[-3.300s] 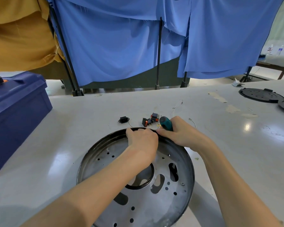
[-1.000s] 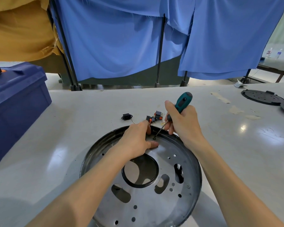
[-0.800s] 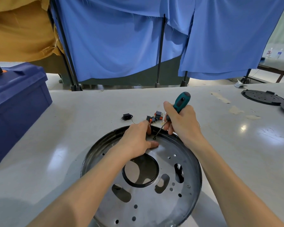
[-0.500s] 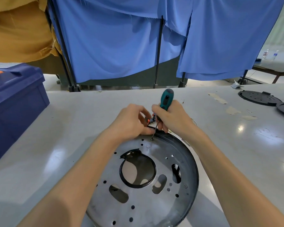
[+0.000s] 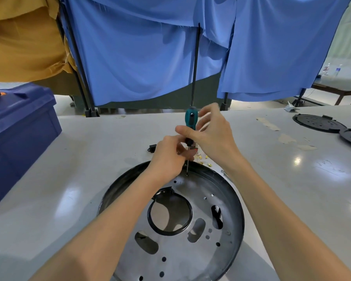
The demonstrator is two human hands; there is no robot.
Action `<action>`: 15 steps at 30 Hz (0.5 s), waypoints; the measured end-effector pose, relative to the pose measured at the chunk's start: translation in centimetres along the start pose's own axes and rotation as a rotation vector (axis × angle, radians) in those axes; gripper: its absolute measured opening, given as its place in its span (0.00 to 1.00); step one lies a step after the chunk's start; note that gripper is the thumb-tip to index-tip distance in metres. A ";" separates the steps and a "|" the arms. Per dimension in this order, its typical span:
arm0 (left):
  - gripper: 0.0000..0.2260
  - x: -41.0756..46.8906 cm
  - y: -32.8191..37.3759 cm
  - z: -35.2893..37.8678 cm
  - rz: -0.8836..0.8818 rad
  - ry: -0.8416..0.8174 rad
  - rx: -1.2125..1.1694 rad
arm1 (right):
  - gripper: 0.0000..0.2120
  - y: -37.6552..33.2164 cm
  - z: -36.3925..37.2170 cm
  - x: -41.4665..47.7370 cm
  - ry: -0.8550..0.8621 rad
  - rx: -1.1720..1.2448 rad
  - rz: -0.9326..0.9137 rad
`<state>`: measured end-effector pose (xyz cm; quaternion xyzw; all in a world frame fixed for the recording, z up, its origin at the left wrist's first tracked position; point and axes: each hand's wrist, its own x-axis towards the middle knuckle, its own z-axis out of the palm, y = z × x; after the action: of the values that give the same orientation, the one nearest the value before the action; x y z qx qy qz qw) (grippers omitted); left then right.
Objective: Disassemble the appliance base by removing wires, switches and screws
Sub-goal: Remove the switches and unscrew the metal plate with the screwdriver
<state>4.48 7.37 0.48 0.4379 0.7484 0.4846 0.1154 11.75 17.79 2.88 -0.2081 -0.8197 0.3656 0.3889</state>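
Teal screwdriver (image 5: pixel 190 120) now upright on the base's (image 5: pixel 221 201) far screw (image 5: pixel 187 174), ready to turn: my left hand (image 5: pixel 167 157) pinches its shaft, right hand (image 5: pixel 215 138) its handle.

Teal-and-black screwdriver (image 5: pixel 190 120), silver-grey base (image 5: pixel 193 238) with black rim, navy box (image 5: pixel 18 126), blue curtains (image 5: pixel 150 57)

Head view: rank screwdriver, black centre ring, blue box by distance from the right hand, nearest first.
1. screwdriver: held in the right hand, upright.
2. black ring: middle of the base, below the hand, towards the person.
3. blue box: far left.
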 end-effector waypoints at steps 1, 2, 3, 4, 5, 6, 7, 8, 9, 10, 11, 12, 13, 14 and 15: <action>0.07 -0.1 0.0 0.0 0.002 0.000 -0.009 | 0.27 -0.2 -0.1 0.0 0.033 0.068 -0.034; 0.06 -0.2 0.0 0.0 0.003 -0.006 -0.011 | 0.25 -0.5 -0.1 -0.1 0.043 0.118 -0.071; 0.06 -0.2 0.0 0.0 0.006 -0.013 -0.004 | 0.23 -0.7 -0.1 -0.1 0.039 0.145 -0.103; 0.06 -0.1 0.0 0.0 0.012 -0.020 0.010 | 0.22 -0.9 -0.1 -0.2 0.031 0.159 -0.125; 0.07 0.0 0.1 -0.1 0.015 -0.030 0.023 | 0.22 -1.0 0.0 -0.3 0.022 0.176 -0.130; 0.08 0.1 0.1 -0.3 0.016 -0.043 0.014 | 0.21 -1.2 -0.1 -0.4 0.009 0.201 -0.121; 0.09 0.0 0.1 -0.5 0.014 -0.062 -0.033 | 0.18 -1.4 -0.3 -0.6 -0.010 0.243 -0.107; 0.10 0.0 0.2 -0.6 0.008 -0.086 -0.111 | 0.16 -1.5 -0.5 -0.6 -0.036 0.297 -0.094; 0.11 -0.1 0.4 -0.8 0.002 -0.103 -0.179 | 0.13 -1.5 -0.8 -0.6 -0.065 0.352 -0.078; 0.12 -0.1 0.5 -0.9 0.003 -0.108 -0.213 | 0.12 -1.5 -1.0 -0.5 -0.086 0.387 -0.065; 0.11 -0.1 0.7 -0.9 0.009 -0.102 -0.208 | 0.10 -1.6 -1.0 -0.5 -0.094 0.396 -0.061; 0.10 0.0 0.8 -0.9 0.016 -0.088 -0.188 | 0.09 -1.7 -0.8 -0.6 -0.087 0.377 -0.069; 0.09 0.0 0.8 -0.9 0.020 -0.069 -0.172 | 0.09 -1.8 -0.6 -0.7 -0.069 0.335 -0.088; 0.08 -0.1 0.9 -0.8 0.019 -0.044 -0.168 | 0.11 -1.8 -0.4 -0.7 -0.043 0.273 -0.111; 0.08 -0.2 0.9 -0.8 0.013 -0.019 -0.171 | 0.14 -1.9 -0.3 -0.8 -0.011 0.212 -0.132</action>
<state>4.61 6.90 1.58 0.4357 0.7005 0.5432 0.1562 12.33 16.23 4.04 -0.1096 -0.7905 0.4248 0.4274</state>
